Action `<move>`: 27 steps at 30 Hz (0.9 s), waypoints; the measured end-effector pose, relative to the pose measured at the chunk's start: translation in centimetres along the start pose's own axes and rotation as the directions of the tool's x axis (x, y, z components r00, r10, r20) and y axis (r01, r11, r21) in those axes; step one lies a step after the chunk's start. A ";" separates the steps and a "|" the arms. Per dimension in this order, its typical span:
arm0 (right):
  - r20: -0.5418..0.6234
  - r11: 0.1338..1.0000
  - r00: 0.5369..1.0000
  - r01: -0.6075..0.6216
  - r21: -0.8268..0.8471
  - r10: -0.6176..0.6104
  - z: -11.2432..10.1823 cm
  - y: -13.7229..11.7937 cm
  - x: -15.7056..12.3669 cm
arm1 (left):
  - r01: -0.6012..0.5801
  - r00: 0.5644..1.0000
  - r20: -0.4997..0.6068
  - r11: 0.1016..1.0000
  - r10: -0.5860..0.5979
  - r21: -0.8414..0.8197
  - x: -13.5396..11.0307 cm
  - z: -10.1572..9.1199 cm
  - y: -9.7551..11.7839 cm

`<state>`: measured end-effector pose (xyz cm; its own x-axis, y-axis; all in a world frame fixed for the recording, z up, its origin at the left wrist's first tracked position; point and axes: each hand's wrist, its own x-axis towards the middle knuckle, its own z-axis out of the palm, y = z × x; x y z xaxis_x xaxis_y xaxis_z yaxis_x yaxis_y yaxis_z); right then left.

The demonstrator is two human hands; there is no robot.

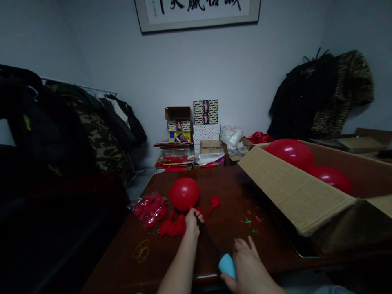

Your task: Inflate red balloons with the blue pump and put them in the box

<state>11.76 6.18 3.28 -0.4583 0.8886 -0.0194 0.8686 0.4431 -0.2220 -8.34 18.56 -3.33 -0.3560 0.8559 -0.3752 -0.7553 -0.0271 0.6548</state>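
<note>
The left hand (192, 223) is closed around the neck of a red balloon (184, 194), and the balloon sits full and round just above the fingers, over the counter (232, 241). The same hand seems to hold also the top end of a hand pump (209, 240), but the fingers hide this joint, so I cannot see it well. The right hand (246, 267) is closed on the blue handle (227, 265) of the pump, near the front edge of the counter, and the black rod goes between the two hands. Just beside the left hand lie flat balloons (173, 226), with a small red balloon (214, 203) on the other side and a plastic bag of balloons (150, 210) farther left. Rubber bands (141, 250) lie near the front edge. On the right, an open cardboard box (294, 192) holds two full balloons (290, 153).
</note>
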 end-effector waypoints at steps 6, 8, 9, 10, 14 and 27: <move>0.018 0.999 1.000 -0.013 0.050 0.012 -2.3 0.5 -1.7 | 0.023 0.999 0.031 0.999 -0.022 -0.035 -0.6 1.4 0.5; 0.006 0.997 1.000 -0.022 0.079 0.022 -3.1 0.3 -1.6 | 0.025 0.999 0.030 0.998 -0.024 -0.052 -1.0 1.8 0.7; -0.002 0.995 1.000 -0.022 0.099 0.023 -3.3 0.2 -1.6 | 0.021 0.999 0.029 0.998 -0.020 -0.057 -1.2 1.9 0.8; -0.013 0.993 1.000 -0.019 0.118 0.021 -3.5 0.2 -1.4 | 0.015 0.999 0.030 0.998 -0.014 -0.061 -1.4 2.0 0.9; -0.076 0.986 0.997 -0.011 0.167 0.024 -3.1 0.1 -0.5 | 0.007 0.999 0.050 0.998 -0.004 -0.067 -1.9 2.1 1.2; -0.112 0.994 0.992 -0.049 0.100 0.060 -1.3 -2.2 6.9 | 0.017 0.993 0.117 0.999 -0.013 -0.030 -2.5 1.8 -0.7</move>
<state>6.91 11.48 4.90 -0.3817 0.9211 0.0762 0.8667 0.3854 -0.3168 -5.88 17.36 -1.68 -0.2791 0.9106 -0.3047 -0.7775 -0.0281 0.6282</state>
